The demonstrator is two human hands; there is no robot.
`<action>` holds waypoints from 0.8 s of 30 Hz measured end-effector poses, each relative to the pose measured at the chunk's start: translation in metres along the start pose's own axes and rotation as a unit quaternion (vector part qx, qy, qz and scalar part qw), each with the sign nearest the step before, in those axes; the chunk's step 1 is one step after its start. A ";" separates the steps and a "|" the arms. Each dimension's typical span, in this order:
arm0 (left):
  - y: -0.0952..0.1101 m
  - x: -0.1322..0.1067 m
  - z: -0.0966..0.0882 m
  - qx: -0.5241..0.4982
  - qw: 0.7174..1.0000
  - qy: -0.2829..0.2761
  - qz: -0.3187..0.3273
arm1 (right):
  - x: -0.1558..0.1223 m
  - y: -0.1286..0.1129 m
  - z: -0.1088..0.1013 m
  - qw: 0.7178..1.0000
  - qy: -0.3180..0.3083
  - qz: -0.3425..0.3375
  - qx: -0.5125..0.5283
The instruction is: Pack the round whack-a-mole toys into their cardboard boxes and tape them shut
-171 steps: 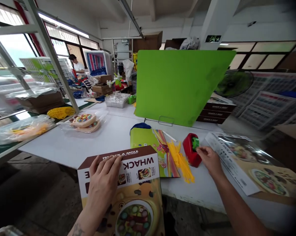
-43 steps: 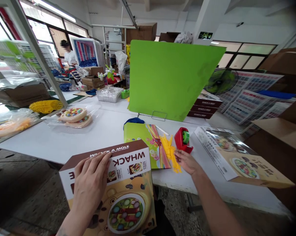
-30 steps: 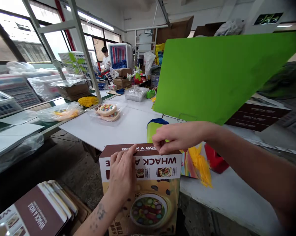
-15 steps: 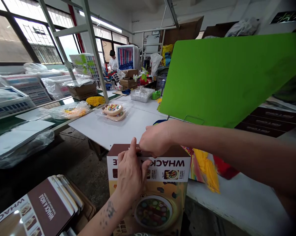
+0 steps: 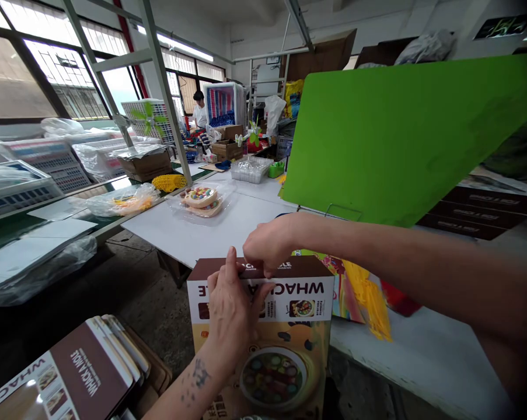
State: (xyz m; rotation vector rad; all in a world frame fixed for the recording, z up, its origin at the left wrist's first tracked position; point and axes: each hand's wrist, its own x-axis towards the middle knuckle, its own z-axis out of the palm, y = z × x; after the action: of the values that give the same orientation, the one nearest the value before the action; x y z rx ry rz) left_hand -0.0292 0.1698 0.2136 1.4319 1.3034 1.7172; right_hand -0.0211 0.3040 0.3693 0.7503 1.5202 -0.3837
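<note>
A printed cardboard game box (image 5: 285,350) stands upright in front of me, its "WHACK A MOLE" lettering upside down to my view. My left hand (image 5: 232,300) grips the upper front edge, index finger pointing up and thumb spread across the printed panel. On the brown top flap (image 5: 302,266), my right hand (image 5: 269,242) is closed, its curled fingers pressing at the flap near the left fingertips. Exactly what the right fingertips pinch is hidden behind the knuckles.
Flat printed cartons (image 5: 83,367) are stacked at lower left. A wrapped wooden toy (image 5: 202,201) lies on the white table (image 5: 158,227). A large green panel (image 5: 377,140) stands at right, above yellow netting (image 5: 370,303). A person (image 5: 199,111) is in the background.
The brown top flap now shows more of its surface and white lettering. My right hand has shifted slightly left along it; my left hand stays on the front edge.
</note>
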 end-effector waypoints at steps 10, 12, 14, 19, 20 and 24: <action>0.002 0.005 -0.009 0.053 0.994 -0.035 0.092 | -0.002 0.066 0.071 0.946 0.022 -0.002 0.325; 0.002 0.011 -0.011 0.065 0.984 -0.104 0.131 | -0.006 0.063 0.082 0.942 0.046 -0.009 0.331; 0.003 0.017 -0.013 0.052 0.972 -0.153 0.170 | -0.010 0.059 0.089 0.936 0.070 -0.015 0.345; -0.001 0.027 -0.015 0.025 0.965 -0.195 0.173 | -0.018 0.052 0.100 0.917 0.123 -0.030 0.379; -0.002 0.027 -0.016 0.036 0.964 -0.200 0.174 | -0.021 0.053 0.102 0.910 0.136 -0.027 0.391; -0.012 0.023 -0.019 0.072 0.962 -0.209 0.163 | -0.038 0.057 0.111 0.884 0.161 0.023 0.438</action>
State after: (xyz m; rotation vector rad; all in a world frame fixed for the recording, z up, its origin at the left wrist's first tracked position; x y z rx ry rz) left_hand -0.0556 0.1878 0.2124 2.0549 1.0157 1.4162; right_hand 0.0984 0.2646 0.4051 1.6189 1.6087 -0.9819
